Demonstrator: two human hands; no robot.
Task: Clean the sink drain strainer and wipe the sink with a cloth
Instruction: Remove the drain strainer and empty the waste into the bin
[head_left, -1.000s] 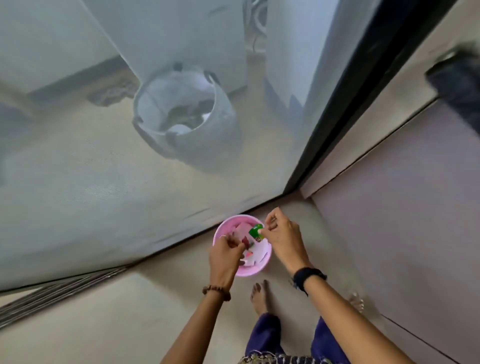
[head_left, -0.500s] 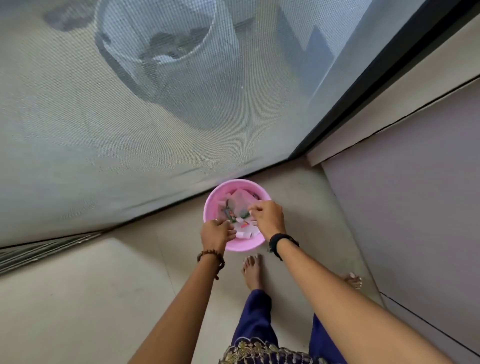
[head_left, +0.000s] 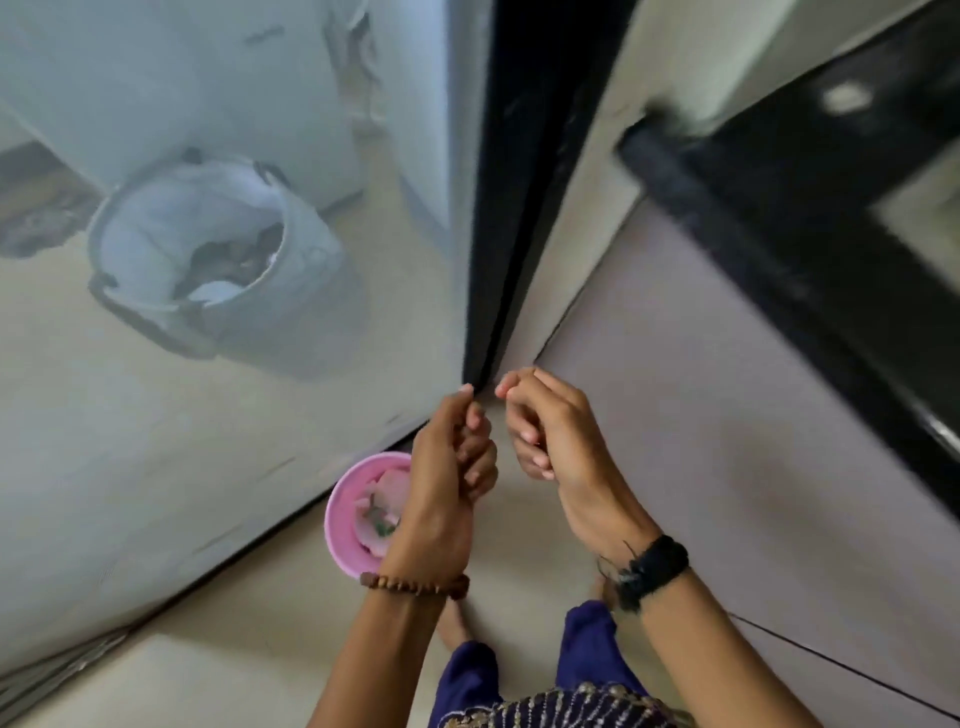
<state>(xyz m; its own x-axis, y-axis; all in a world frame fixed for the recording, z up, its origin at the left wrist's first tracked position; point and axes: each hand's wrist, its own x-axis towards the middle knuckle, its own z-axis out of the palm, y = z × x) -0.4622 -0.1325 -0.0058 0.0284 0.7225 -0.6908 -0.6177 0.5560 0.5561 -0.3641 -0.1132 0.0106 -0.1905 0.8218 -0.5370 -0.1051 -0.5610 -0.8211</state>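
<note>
A small pink bin (head_left: 336, 525) stands on the beige floor by the screen door, with paper and green scraps inside. My left hand (head_left: 447, 483) is raised above the bin and hides its right side; its fingers are curled in with the thumb against the index, and I see nothing in it. My right hand (head_left: 545, 426) is lifted beside it, a short gap apart, with loosely curled fingers and an empty palm. No sink, strainer or cloth is in view.
A mesh screen door (head_left: 208, 415) fills the left, with a grey bucket (head_left: 306, 291) behind it. A black door frame (head_left: 519, 182) rises at centre. A black counter edge (head_left: 779, 234) and a cabinet front (head_left: 727, 441) stand at right. My bare foot (head_left: 452, 623) is near the bin.
Both hands have come up out of the pink bin, leaving the scraps in it. The view has swung up and to the right, bringing the counter edge into sight.
</note>
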